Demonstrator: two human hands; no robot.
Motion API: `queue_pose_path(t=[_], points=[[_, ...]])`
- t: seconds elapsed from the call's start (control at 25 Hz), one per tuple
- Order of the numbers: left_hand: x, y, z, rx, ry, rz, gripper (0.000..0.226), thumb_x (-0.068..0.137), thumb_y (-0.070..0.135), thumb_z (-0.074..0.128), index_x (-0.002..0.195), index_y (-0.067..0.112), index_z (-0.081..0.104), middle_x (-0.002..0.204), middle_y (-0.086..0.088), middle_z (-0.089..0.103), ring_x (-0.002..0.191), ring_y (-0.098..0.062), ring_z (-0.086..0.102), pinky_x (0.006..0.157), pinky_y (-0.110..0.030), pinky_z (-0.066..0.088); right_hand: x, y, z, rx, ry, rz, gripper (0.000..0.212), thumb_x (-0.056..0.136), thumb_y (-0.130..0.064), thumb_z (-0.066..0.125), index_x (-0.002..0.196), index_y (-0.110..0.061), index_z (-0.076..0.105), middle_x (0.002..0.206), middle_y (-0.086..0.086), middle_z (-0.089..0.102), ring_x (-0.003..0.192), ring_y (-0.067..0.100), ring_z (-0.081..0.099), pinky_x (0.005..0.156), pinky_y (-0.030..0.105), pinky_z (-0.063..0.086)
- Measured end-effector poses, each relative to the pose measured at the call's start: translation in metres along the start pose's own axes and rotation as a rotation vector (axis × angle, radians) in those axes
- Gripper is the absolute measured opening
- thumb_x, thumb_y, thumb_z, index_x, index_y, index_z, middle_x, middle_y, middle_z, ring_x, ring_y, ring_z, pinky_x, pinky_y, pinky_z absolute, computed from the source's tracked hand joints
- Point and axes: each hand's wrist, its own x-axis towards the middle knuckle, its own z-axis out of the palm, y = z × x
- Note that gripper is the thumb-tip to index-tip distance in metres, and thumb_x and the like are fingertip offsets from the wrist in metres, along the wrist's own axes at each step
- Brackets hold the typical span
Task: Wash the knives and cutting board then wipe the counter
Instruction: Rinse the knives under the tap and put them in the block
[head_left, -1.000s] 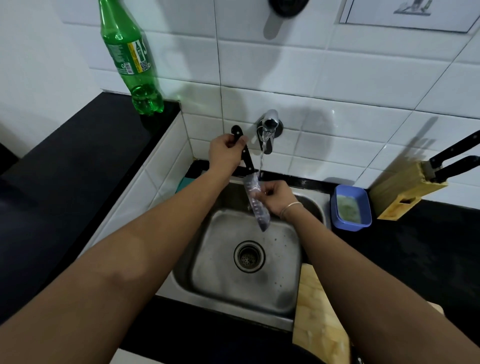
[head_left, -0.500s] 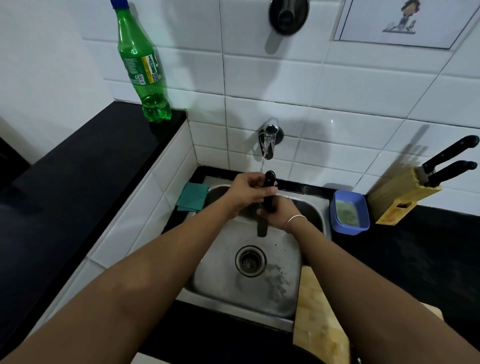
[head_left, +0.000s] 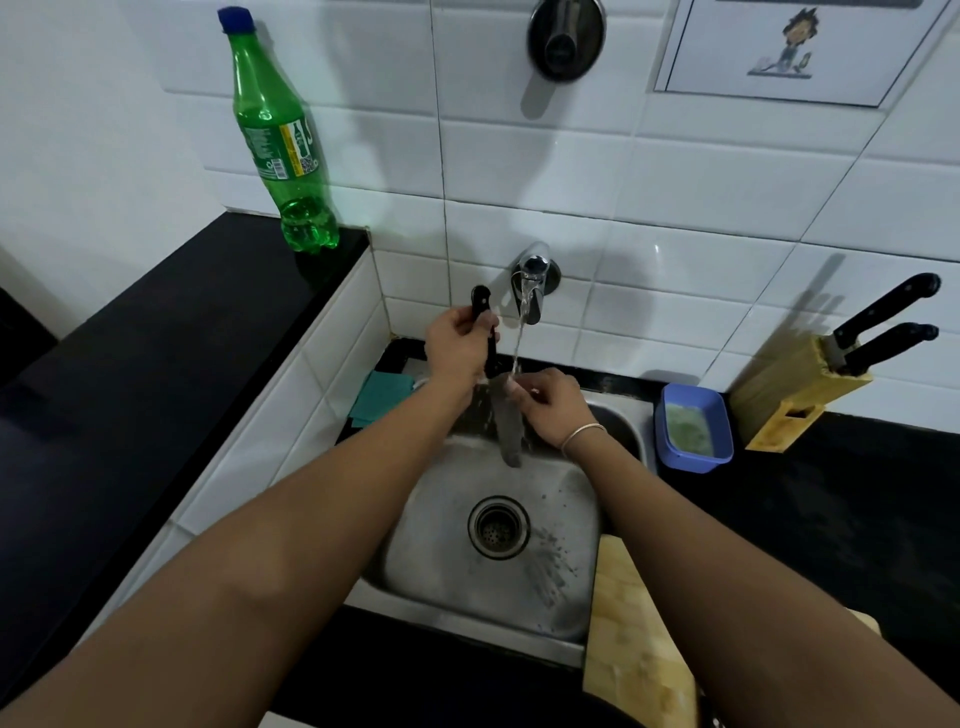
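Raised since half a second ago, knife (head_left: 497, 395) hangs under running tap (head_left: 531, 283), left hand (head_left: 457, 347) clamped on its handle, right hand (head_left: 551, 404) pinching the blade; cutting board (head_left: 631, 639) and counter (head_left: 852, 499) apparently remain outstanding.

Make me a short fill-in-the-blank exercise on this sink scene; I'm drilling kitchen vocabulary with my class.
1. The left hand grips the knife by its black ____.
2. Water runs from the tap onto the blade, which points ____ into the sink.
3. The green bottle has a ____ cap.
4. The wooden knife block holds ____ knives.

Missing words: handle; down; blue; two
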Motion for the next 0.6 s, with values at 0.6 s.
queue_pose_path(t=[0.6], points=[[-0.016,-0.005,-0.012,-0.121,-0.613,-0.12,0.016,0.092,-0.001,0.061,0.105,0.007,0.066,0.104,-0.016,0.07,0.089,-0.024,0.068,0.091,-0.037,0.054,-0.014,0.015,0.0,0.343,-0.13,0.223,0.027,0.083,-0.012,0.078,0.069,0.004,0.06,0.065,0.009,0.052,0.057,0.013,0.047,0.057,0.022,0.043]])
